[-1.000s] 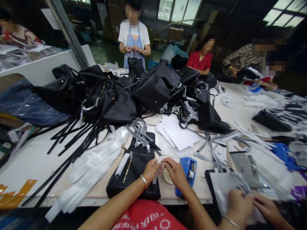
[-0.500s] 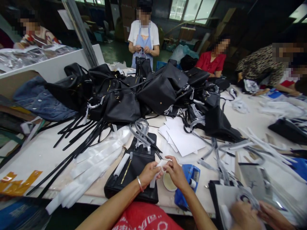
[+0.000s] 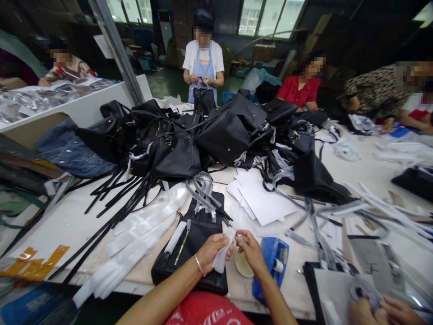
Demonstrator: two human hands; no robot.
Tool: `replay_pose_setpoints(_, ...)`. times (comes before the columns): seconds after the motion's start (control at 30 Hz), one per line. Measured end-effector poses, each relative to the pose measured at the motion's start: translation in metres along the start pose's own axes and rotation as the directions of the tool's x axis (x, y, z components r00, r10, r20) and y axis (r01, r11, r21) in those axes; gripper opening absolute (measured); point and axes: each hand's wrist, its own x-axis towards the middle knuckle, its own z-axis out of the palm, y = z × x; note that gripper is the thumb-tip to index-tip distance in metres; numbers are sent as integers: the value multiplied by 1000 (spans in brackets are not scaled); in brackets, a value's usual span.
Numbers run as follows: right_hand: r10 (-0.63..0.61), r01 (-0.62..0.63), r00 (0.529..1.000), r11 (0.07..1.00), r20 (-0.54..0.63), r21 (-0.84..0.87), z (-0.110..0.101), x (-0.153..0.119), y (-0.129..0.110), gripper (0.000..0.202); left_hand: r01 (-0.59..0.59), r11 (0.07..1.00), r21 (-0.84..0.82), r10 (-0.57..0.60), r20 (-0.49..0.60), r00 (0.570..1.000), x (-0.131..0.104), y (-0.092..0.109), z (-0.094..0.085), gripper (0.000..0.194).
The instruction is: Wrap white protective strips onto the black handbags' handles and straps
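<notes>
A folded white foam strip is gripped between the thumb and fingers of my left hand, above the lower part of a black backpack. My right hand is closed in a pinch at the strip's upper right edge; what lies between its fingertips is too small to make out. The backpack lies flat, with a gold zipper and a white wrapped piece on its front. Grey-wrapped handles sit at its top. Under my right hand is a round cream-coloured roll, beside a blue tape dispenser.
White foam strips fan out at left, beside long black straps. White sheets lie behind my hands. Black bags are heaped across the table. A co-worker's hands handle a bag at lower right; other people stand or sit around.
The view has shifted slightly. The foam strip has turned more upright and shows more of its length in my left hand. My right fingers have drawn together beside it.
</notes>
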Motion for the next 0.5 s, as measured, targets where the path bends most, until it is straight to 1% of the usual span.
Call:
replay_pose_setpoints(0.07, -44, 43, 999, 997, -4, -69, -5, -3, -11, 44, -48, 996, 76, 50, -26, 998, 0, -2, 4, 35)
replay_pose_setpoints(0.17, -104, 119, 992, 964, 72, -240, -3, -8, -30, 38, -102, 967, 232, 120, -62, 991, 2, -7, 8, 40)
replay_pose_setpoints(0.27, -121, 168, 982, 911, 145, -376, 3, -10, -43, 30, -143, 907, 395, 190, -80, 979, 3, -13, 7, 41)
replay_pose_setpoints(0.37, -88, 180, 962, 916, 257, -359, 5, -9, -46, 27, -155, 867, 474, 220, -84, 972, 4, -19, 3, 39)
replay_pose_setpoints(0.43, -57, 153, 950, 943, 308, -296, 3, -7, -45, 28, -117, 884, 454, 181, -101, 978, 5, -21, 2, 40)
replay_pose_setpoints(0.5, -56, 139, 951, 956, 305, -258, 0, -6, -42, 29, -65, 910, 409, 121, -113, 986, 4, -19, 2, 42)
